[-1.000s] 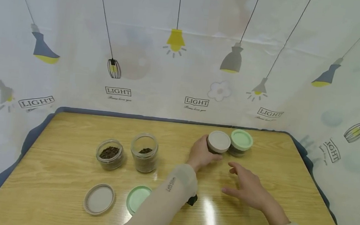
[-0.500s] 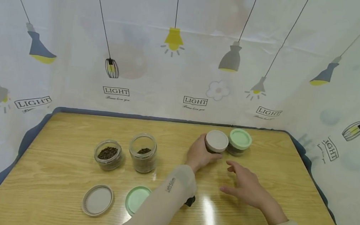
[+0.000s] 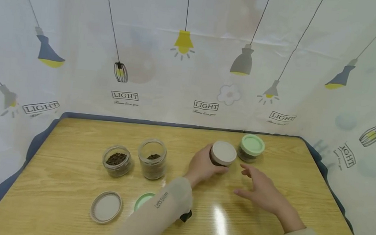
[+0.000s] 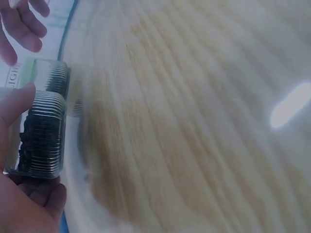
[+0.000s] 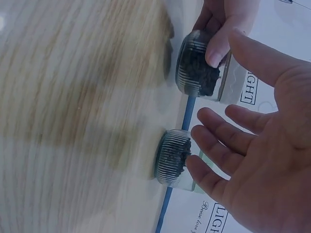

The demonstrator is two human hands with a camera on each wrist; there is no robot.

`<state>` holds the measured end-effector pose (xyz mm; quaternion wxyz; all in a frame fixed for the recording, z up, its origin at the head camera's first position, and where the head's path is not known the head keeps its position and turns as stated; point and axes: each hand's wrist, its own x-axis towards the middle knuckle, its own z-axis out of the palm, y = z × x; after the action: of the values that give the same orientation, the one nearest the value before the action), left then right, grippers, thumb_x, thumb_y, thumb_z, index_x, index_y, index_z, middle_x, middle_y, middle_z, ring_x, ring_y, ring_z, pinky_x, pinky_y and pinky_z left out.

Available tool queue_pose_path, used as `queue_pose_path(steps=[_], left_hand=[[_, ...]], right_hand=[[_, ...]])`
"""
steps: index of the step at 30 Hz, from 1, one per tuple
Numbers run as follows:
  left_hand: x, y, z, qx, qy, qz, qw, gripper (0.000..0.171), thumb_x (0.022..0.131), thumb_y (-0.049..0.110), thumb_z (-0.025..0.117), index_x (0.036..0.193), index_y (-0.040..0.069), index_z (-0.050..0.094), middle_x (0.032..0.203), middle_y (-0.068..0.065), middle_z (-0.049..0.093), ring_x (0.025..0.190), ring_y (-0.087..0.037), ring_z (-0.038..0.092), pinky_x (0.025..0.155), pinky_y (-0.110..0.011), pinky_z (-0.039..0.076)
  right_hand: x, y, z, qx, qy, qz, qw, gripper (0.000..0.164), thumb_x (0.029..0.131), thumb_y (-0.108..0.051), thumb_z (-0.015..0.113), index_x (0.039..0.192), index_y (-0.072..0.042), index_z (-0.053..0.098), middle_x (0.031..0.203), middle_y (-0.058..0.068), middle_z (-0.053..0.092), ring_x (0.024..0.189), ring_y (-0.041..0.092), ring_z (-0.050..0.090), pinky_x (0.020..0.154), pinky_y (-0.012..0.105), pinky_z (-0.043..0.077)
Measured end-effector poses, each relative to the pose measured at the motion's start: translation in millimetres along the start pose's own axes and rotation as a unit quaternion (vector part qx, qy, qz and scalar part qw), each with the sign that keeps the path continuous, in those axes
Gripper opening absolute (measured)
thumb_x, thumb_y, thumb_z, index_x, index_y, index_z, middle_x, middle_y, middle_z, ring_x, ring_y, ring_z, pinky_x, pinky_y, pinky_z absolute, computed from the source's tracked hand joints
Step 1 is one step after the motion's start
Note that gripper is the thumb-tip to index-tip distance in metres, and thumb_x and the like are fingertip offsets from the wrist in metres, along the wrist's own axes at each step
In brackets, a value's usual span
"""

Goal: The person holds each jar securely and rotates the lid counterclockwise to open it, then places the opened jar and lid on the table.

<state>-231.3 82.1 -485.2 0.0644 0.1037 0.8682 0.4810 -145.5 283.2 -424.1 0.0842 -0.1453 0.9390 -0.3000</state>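
Grey-lidded jar (image 3: 223, 155) is clamped in your left hand (image 3: 201, 166), toward the far right of the counter (image 3: 51, 180): your palm wraps its left side and your thumb lies across its near side, while the fingers on the far side are hidden in the head view. It stands roughly upright, its lid (image 3: 224, 150) on, with dark contents (image 4: 41, 141) showing through the ribbed wall. From the wrist views it seems to be just off the counter, though you can't be sure of the gap.

Your right hand (image 3: 262, 191) holds nothing; its fingers and thumb are spread apart, just right of the held jar and on the near side of the green-lidded jar (image 3: 251, 148), apparently touching neither.

To your left, a short jar (image 3: 117, 160) and a taller jar (image 3: 152, 161) stand uncovered, with a grey lid (image 3: 106, 207) and a green lid (image 3: 142, 200) lying nearer you; your left sleeve (image 3: 156, 208) partly covers the green one.

Judging by this, you are at the step of handling the first lidded jar. Your next move likely calls for keeping it level, clear of its green-lidded neighbour, with your left grip low enough to leave the rim free for your right hand.
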Motion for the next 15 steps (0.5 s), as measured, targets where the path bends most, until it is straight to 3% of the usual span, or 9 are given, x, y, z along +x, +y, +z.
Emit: queue_pose_path(steps=[15], left_hand=[[-45.8,-0.1,-39.7,0.027,-0.035,0.011,0.999,0.09,0.064,0.047,0.086,0.139,0.021,0.043,0.129,0.003,0.056,0.117,-0.016,0.051,0.101,-0.042,0.042]], right_hand=[[9.2,-13.6,3.3,0.03,-0.051,-0.013,0.998,0.083,0.084,-0.049,0.069,0.141,0.001,0.035,0.137,0.026,0.046,0.123,0.041,0.044,0.096,0.06,0.042]])
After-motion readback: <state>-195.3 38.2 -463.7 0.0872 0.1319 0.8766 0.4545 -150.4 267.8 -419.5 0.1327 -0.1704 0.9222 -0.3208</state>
